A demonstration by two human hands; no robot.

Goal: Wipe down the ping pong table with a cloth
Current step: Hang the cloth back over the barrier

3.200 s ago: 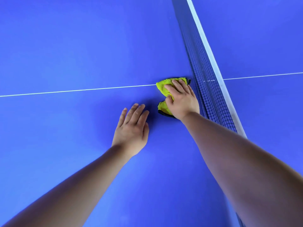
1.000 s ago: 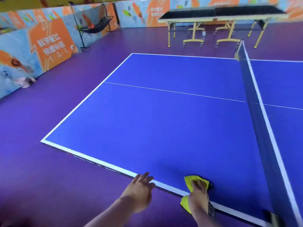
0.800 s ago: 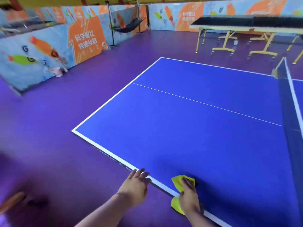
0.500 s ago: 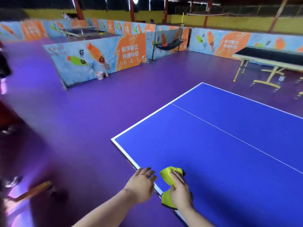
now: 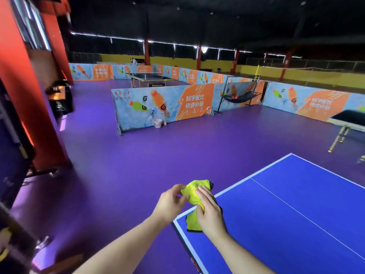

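Observation:
The yellow cloth with a dark edge hangs bunched over the near left corner of the blue ping pong table, lifted off its surface. My right hand grips the cloth from above, fingers curled over its middle. Just off the table's edge, my left hand pinches the cloth's upper left part between thumb and fingers. The table's white border and centre line run away to the right. The net is out of view.
Purple floor surrounds the table. A red pillar and dark equipment stand at the left. Printed barrier boards with a pink bucket stand ahead. Another table sits at the right, with a further table behind the barriers.
I have moved from the net along the table's side to its corner. The cloth has come up off the surface, and my left hand has left the table edge and taken hold of it.

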